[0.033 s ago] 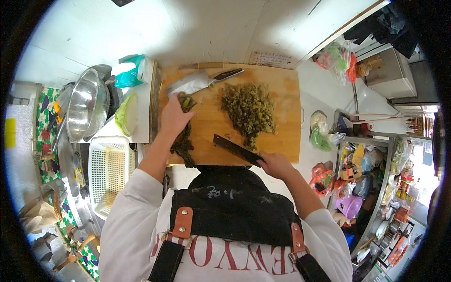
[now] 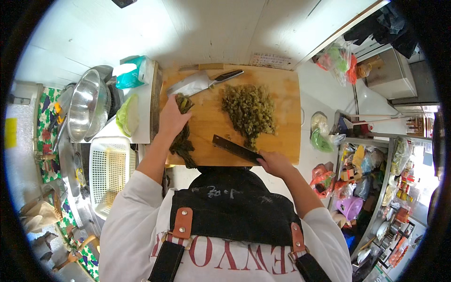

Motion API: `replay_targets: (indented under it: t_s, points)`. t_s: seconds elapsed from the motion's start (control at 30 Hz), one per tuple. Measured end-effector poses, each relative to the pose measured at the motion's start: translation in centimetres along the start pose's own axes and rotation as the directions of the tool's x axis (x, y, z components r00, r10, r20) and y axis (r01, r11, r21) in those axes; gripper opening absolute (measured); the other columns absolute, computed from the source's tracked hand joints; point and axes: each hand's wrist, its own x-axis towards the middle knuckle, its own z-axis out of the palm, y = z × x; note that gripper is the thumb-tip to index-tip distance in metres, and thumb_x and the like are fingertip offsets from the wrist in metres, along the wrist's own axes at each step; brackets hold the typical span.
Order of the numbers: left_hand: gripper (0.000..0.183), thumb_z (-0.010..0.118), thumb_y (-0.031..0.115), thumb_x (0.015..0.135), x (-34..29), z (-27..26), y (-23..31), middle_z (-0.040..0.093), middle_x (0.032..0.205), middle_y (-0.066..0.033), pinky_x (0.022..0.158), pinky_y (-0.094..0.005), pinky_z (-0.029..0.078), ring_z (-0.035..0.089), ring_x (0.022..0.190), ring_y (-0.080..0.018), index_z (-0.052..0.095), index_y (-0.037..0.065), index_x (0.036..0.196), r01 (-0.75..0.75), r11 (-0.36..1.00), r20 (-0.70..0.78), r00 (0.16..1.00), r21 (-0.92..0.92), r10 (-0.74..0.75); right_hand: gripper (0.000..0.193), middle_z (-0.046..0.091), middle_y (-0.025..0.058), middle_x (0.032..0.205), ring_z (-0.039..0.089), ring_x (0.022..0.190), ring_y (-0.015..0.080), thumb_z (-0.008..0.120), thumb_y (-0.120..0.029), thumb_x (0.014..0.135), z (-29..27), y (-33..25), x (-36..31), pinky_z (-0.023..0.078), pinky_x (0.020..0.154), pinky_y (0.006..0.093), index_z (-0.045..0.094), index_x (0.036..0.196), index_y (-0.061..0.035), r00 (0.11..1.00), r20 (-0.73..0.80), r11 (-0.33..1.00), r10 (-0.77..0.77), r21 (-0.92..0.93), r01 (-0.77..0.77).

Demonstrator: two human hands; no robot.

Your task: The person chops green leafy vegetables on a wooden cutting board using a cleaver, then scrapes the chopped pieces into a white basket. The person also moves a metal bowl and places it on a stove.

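Note:
My left hand [image 2: 172, 116] is closed around a bunch of dark green, wilted leafy greens [image 2: 182, 144] on the left part of the wooden cutting board [image 2: 206, 123]. The bunch's limp ends trail toward the board's near edge. In my right hand [image 2: 275, 164] is the handle of a dark-bladed cleaver [image 2: 234, 149], held low over the near part of the board with its blade pointing left. A heap of chopped greens [image 2: 249, 110] lies beyond that blade. Behind my left hand, a second cleaver [image 2: 195, 83] with a shiny blade and dark handle rests on the board.
A wooden-handled knife [image 2: 210, 66] lies along the board's far edge. To the left are a metal bowl [image 2: 84, 105], a tissue pack [image 2: 130, 73], a cabbage piece [image 2: 128, 116] and a white plastic basket [image 2: 96, 176]. Shelves with bags and a purple container [image 2: 350, 207] stand at right.

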Motion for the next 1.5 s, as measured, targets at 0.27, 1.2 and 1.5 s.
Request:
replay_targets:
  t_s: [0.27, 1.2, 1.5]
  points:
    - [0.069, 0.075, 0.028, 0.074, -3.1, 4.3, -0.6, 0.049, 0.123, -0.0228, 0.092, -0.0436, 0.044, 0.049, 0.114, -0.0388, 0.041, 0.000, 0.127, -0.190, 0.952, 0.254, 0.959, 0.242, 0.127, 0.035, 0.061, 0.0164, 0.073, 0.062, 0.067, 0.0301, 0.054, -0.036, 0.092, -3.5, 0.3, 1.8, 0.049, 0.057, 0.0424, 0.053, 0.105, -0.0029, 0.920, -0.135, 0.865, 0.367, 0.414, -0.284]
    - [0.048, 0.038, 0.040, 0.098, -1.3, 8.0, 12.8, 0.033, 0.148, -0.0096, 0.113, -0.0494, 0.016, 0.020, 0.140, -0.0289, 0.044, 0.012, 0.137, -0.287, 0.840, 0.369, 0.799, -0.459, 0.475, 0.022, 0.049, 0.0050, 0.057, 0.046, 0.039, 0.0166, 0.050, -0.028, 0.096, -8.6, -0.5, -2.5, 0.040, 0.038, 0.0323, 0.051, 0.094, -0.0066, 0.816, -0.010, 0.206, 0.577, 0.969, -0.133]
    - [0.070, 0.029, 0.057, 0.095, -1.7, 10.8, 12.4, 0.007, 0.156, -0.0068, 0.115, -0.0492, 0.005, 0.002, 0.144, -0.0264, 0.020, 0.012, 0.148, -0.640, 0.754, 0.228, 0.763, 0.145, 0.604, 0.019, 0.050, 0.0051, 0.059, 0.050, 0.042, 0.0160, 0.057, -0.022, 0.091, -8.6, -2.9, -7.9, 0.044, 0.041, 0.0321, 0.051, 0.097, -0.0044, 0.862, -0.022, 0.389, 0.506, 0.898, -0.205]
